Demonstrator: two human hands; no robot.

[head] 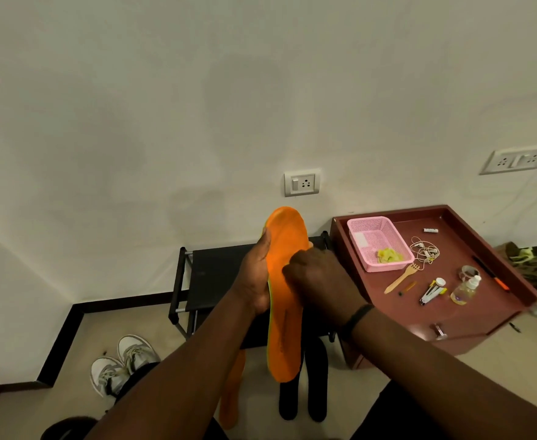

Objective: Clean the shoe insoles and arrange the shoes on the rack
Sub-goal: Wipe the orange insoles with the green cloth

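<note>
The left hand [254,281] grips the orange insole [284,296] at mid-edge; the right hand [314,277] presses curled fingers just beside (holding what, I cannot tell). Light, floppy foam.

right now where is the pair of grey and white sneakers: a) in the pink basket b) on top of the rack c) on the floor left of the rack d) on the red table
c: the grey and white sneakers sit on the floor, left of the black rack, not on it.
</note>
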